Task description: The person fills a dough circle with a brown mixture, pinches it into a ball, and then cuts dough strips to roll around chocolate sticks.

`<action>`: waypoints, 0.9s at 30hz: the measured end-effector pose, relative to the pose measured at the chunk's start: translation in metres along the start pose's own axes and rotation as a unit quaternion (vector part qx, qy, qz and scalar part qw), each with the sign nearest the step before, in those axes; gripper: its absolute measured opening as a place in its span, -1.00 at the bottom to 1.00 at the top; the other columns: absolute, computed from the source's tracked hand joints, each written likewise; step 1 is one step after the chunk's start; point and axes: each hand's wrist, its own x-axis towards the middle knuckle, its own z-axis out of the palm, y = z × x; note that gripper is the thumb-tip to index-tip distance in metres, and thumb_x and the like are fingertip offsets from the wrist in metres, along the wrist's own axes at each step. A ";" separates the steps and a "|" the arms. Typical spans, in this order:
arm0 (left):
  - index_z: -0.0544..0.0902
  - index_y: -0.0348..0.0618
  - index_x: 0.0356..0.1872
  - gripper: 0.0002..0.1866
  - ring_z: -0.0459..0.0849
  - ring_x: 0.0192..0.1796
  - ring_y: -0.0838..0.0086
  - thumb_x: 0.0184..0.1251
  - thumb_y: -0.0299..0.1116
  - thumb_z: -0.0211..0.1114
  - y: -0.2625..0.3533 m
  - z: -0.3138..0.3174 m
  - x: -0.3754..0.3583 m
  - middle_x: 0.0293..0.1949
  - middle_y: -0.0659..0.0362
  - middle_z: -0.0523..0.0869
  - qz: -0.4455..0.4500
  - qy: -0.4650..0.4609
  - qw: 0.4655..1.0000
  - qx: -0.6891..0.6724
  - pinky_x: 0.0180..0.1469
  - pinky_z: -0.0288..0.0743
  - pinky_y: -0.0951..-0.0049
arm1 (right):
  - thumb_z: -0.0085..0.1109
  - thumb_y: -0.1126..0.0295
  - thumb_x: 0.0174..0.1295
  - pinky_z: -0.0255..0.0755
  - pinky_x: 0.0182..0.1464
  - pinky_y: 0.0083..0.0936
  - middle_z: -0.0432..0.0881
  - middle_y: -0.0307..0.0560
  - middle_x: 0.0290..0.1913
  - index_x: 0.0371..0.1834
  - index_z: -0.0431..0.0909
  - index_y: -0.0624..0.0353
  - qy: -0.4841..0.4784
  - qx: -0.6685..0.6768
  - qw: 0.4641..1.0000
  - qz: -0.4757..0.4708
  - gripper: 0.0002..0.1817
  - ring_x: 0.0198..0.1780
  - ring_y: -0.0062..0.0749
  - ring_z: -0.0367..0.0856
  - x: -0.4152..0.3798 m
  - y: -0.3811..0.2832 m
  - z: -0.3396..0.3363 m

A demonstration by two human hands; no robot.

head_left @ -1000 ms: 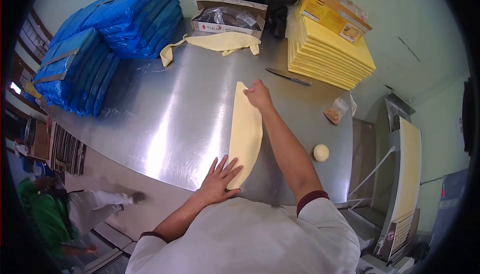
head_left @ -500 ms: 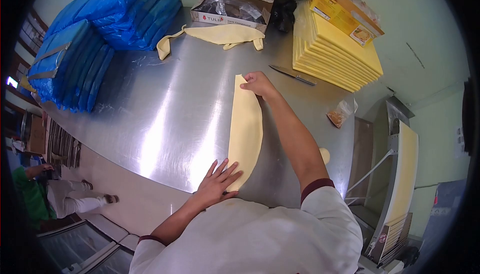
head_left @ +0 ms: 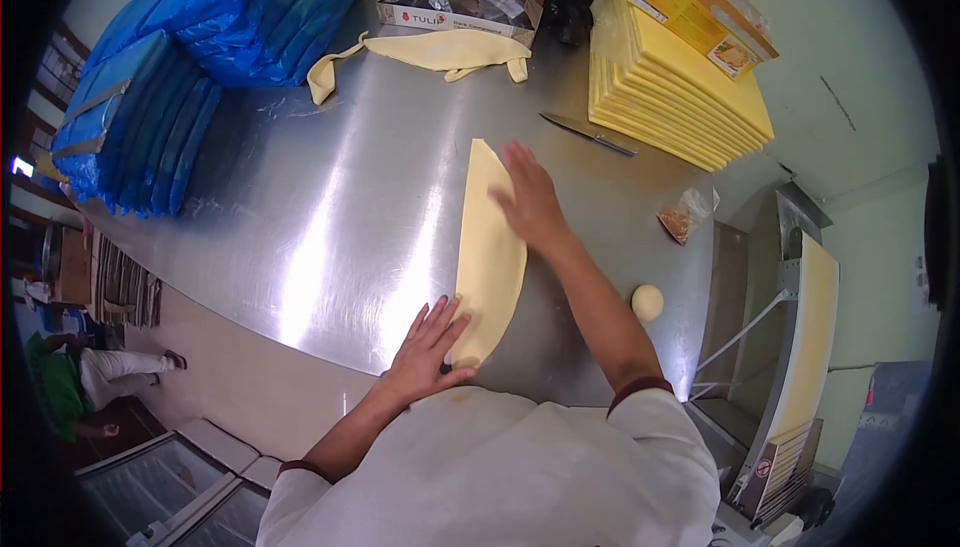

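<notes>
A long flat sheet of dough (head_left: 488, 247), straight on its left side and curved on its right, lies on the metal table (head_left: 340, 247) in front of me. My left hand (head_left: 430, 352) rests on its near end, fingers spread out over the left edge. Over the upper right edge is my right hand (head_left: 530, 197), slightly smeared by motion, its fingers stretched out and holding nothing. To the right of my right forearm sits a round ball of dough (head_left: 648, 302).
Dough offcuts (head_left: 450, 49) lie at the back beside an open cardboard box (head_left: 455, 19). A knife (head_left: 588, 134) lies near the stacked yellow slabs (head_left: 665, 92). Blue wrapped packs (head_left: 140, 132) stand left. A small bag (head_left: 686, 215) is right. A person in green (head_left: 62, 382) is far left.
My right hand has let go of the dough's far tip and moved down and right, its fingers opening. The ball of dough now shows fully. My left hand stays at the near end.
</notes>
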 end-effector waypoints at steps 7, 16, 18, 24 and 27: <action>0.20 -0.22 0.56 -0.23 0.06 0.63 -0.03 0.49 0.01 0.15 -0.024 -0.011 0.075 0.59 -0.11 0.16 -0.007 0.093 0.994 0.056 0.61 -0.13 -0.06 | -0.03 -0.16 0.45 -0.32 0.60 0.21 -0.12 0.19 0.68 0.63 -0.08 0.35 -0.199 -0.083 0.974 0.068 -0.05 0.70 0.04 -0.22 -0.075 -0.038 -0.013; 0.23 -0.08 0.57 -0.23 0.08 0.64 0.04 0.49 0.14 0.09 -0.032 0.001 0.100 0.60 0.01 0.19 -0.015 0.069 0.986 0.152 0.61 -0.15 -0.09 | 0.01 0.08 0.47 -0.15 0.61 0.09 0.06 0.25 0.62 0.58 0.07 0.34 -0.111 -0.040 0.992 0.053 -0.24 0.64 0.15 -0.02 -0.081 -0.020 -0.010; 0.23 -0.06 0.57 -0.22 0.07 0.64 0.03 0.47 0.16 0.10 -0.032 -0.002 0.101 0.60 0.00 0.19 -0.010 0.071 0.987 0.142 0.61 -0.14 -0.10 | 0.04 0.19 0.46 -0.04 0.59 0.04 0.17 0.29 0.57 0.52 0.18 0.36 0.025 0.063 0.997 0.035 -0.32 0.60 0.19 0.10 -0.074 0.033 0.014; 0.26 -0.04 0.55 -0.25 0.08 0.64 0.03 0.48 0.15 0.08 -0.038 0.003 0.101 0.60 -0.02 0.18 0.002 0.078 0.986 0.149 0.62 -0.13 -0.08 | 0.09 0.46 0.35 0.05 0.56 -0.03 0.31 0.28 0.48 0.37 0.39 0.35 0.076 -0.167 0.970 0.158 -0.49 0.53 0.18 0.22 -0.007 0.119 -0.020; 0.28 -0.06 0.54 -0.26 0.08 0.64 0.04 0.49 0.17 0.05 -0.038 0.003 0.100 0.60 -0.03 0.18 -0.003 0.075 0.987 0.142 0.63 -0.11 -0.04 | 0.11 0.46 0.36 0.10 0.51 -0.01 0.44 0.19 0.37 0.32 0.45 0.28 0.101 -0.218 0.953 0.184 -0.55 0.47 0.11 0.29 0.007 0.124 -0.028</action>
